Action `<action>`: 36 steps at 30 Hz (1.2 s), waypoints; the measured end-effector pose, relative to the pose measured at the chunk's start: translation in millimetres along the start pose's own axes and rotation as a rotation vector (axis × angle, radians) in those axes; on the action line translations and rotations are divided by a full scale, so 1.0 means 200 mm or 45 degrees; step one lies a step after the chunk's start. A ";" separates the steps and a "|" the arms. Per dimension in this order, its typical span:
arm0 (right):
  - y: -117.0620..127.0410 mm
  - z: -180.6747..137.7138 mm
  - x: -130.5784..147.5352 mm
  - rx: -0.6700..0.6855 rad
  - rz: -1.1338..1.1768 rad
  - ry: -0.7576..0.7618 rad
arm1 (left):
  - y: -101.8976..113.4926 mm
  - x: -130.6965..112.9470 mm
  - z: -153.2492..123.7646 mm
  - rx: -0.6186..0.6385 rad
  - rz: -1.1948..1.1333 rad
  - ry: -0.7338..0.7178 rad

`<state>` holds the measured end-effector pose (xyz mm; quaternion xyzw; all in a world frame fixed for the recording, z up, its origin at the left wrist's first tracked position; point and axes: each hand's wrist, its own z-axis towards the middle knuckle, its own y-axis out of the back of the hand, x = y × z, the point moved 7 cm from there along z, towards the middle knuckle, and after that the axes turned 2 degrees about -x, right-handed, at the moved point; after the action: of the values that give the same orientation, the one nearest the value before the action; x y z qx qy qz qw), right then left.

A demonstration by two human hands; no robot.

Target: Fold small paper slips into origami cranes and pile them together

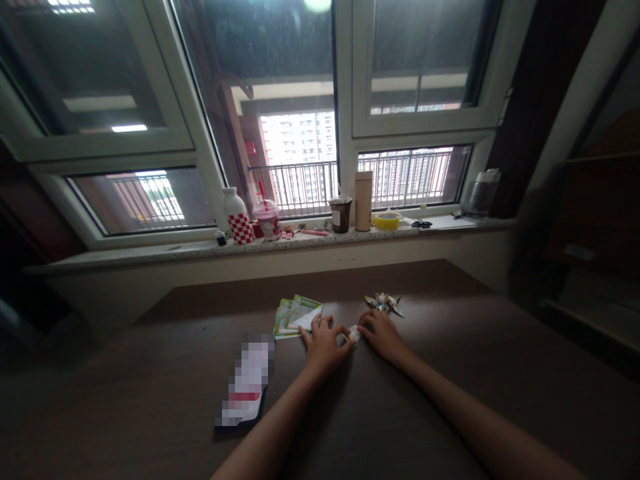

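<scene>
My left hand [324,343] and my right hand [383,333] rest close together on a dark wooden table [450,373]. Between them they pinch a small folded piece of paper [353,333], fingers curled down on it. Just beyond my left hand lies a fan of green and white paper sheets [295,315]. Beyond my right hand sits a small heap of folded paper figures [384,303].
A phone [246,383] lies on the table to the left of my left arm. Behind the table runs a window sill [190,248] with a checked bottle [238,217], a pink cup [267,220], a dark cup [341,213], a tall flask [363,200] and a yellow tape roll [387,220].
</scene>
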<state>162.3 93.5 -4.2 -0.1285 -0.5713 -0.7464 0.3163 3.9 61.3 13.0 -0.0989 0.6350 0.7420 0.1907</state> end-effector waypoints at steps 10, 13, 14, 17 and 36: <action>0.00 0.00 0.00 -0.017 0.016 -0.004 | 0.00 0.00 0.00 -0.008 0.003 -0.011; 0.00 0.00 0.00 -0.019 -0.001 -0.009 | 0.00 0.00 0.00 -0.006 0.007 -0.015; 0.00 0.00 0.00 -0.018 -0.006 -0.008 | 0.00 0.00 0.00 -0.004 0.008 -0.015; 0.00 0.00 0.01 -0.016 -0.023 -0.008 | -0.01 0.00 0.00 -0.010 0.019 -0.022; 0.02 0.00 0.05 -0.008 -0.160 0.033 | -0.02 -0.02 -0.01 0.008 0.065 -0.048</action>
<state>157.1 90.3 3.8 -0.0837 -0.5716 -0.7682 0.2759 9.7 59.3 11.5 -0.0680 0.6360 0.7463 0.1842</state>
